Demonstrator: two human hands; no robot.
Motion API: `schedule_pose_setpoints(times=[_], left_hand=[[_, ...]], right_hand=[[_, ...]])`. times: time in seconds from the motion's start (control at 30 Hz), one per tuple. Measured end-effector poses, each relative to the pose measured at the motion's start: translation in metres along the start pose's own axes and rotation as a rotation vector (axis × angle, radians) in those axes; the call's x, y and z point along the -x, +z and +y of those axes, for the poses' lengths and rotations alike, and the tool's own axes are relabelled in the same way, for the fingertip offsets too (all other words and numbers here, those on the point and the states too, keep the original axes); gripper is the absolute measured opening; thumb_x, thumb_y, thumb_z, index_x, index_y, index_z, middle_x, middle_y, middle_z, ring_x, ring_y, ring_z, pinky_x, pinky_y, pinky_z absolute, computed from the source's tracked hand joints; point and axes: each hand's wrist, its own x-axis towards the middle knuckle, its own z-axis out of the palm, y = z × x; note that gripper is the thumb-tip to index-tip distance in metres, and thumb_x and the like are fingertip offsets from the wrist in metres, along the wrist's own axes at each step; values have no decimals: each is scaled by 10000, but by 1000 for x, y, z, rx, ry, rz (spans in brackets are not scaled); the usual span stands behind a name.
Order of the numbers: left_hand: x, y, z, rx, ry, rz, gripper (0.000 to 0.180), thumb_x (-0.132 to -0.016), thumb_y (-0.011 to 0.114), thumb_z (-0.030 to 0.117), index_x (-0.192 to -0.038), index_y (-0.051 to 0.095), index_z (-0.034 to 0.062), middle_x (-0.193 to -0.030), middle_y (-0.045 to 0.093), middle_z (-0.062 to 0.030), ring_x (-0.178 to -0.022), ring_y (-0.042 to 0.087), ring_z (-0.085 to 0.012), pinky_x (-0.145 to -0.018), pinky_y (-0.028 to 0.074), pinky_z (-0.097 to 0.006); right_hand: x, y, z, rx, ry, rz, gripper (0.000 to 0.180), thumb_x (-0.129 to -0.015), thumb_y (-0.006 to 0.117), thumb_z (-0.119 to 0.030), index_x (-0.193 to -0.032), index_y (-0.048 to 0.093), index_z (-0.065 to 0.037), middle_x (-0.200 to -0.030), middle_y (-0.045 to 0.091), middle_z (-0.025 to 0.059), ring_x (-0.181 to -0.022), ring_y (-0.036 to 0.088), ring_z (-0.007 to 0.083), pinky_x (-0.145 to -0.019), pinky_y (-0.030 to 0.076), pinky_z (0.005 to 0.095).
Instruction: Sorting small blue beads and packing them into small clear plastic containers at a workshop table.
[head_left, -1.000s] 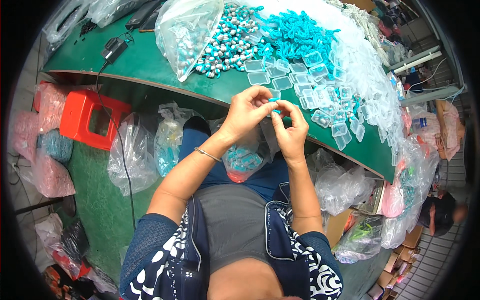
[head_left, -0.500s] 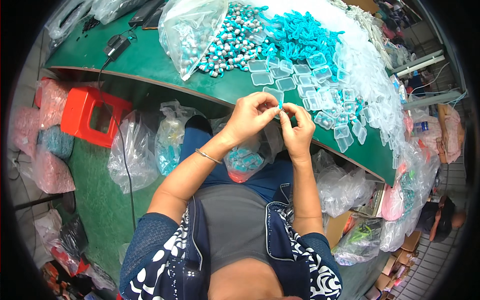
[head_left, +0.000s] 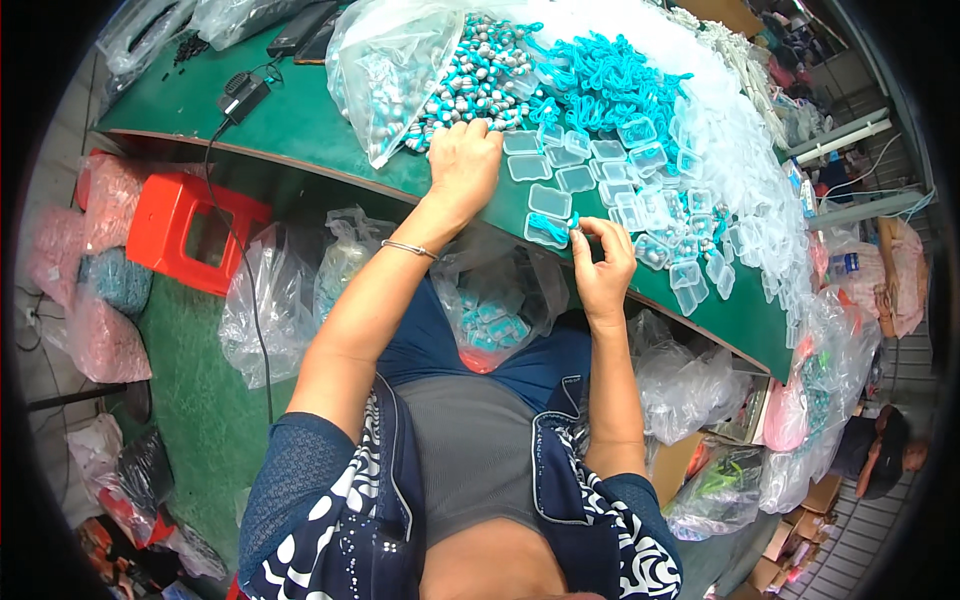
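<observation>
A small clear plastic box (head_left: 548,201) lies open near the table's front edge, with a turquoise cord (head_left: 548,229) in its lower half. My right hand (head_left: 608,262) is beside this box, thumb and forefinger closed on the cord's end. A tiny pale piece shows at the fingertips, too small to name. Farther left, my left hand (head_left: 465,168) touches the near edge of a heap of grey-and-turquoise beads (head_left: 488,80). Its fingers are curled, and what they hold, if anything, is hidden. Several more open clear boxes (head_left: 575,178) lie beyond the right hand.
Turquoise cords (head_left: 610,85) are heaped behind the boxes, with many clear boxes (head_left: 740,180) piled to the right. A plastic bag (head_left: 385,75) of beads stands left of the heap. On my lap is a bag of filled boxes (head_left: 495,320). A red stool (head_left: 160,235) is at left.
My left hand has left the right hand and moved up and left to the beads. The box is now on the table with cord in it; my right hand stays near.
</observation>
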Motion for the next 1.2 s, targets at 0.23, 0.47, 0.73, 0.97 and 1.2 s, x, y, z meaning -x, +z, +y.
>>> schedule_pose_setpoints(times=[0.23,0.47,0.73,0.97,1.2], left_hand=[[-5,4,8,-23,-80,-48,65,-752,693,130,-780,648,91,-785,602,-59,-776,620,-255,-686,414,-421],[5,-53,-5,62,224,-118,68,-712,659,94,-778,640,97,-786,577,-58,-782,613,-249,-709,413,-401],[6,-49,-8,329,302,-287,150,-774,657,59,-919,691,70,-861,624,-86,-849,638,-291,-757,494,-415],[23,-38,-8,498,64,-252,170,-800,730,69,-963,685,48,-919,654,-107,-874,658,-319,-746,532,-422],[26,-54,7,667,9,-261,155,-789,746,52,-936,696,51,-941,655,-100,-835,667,-302,-724,540,-390]], right_hand=[[0,1,1,-9,-14,3,183,-766,759,-38,-933,699,-84,-903,694,52,-858,635,244,-827,439,364],[2,-3,3,-47,-7,9,193,-767,758,-17,-942,698,-68,-908,687,62,-820,634,230,-772,465,347],[0,-2,1,-97,5,-17,196,-770,753,9,-950,701,-51,-913,680,77,-789,628,227,-727,495,335],[0,-8,-2,-114,8,-31,192,-767,756,3,-945,712,-53,-924,676,75,-829,624,247,-757,491,351],[-1,-5,-12,53,-120,-76,165,-762,776,-95,-919,729,-118,-928,663,32,-919,592,234,-837,407,369]])
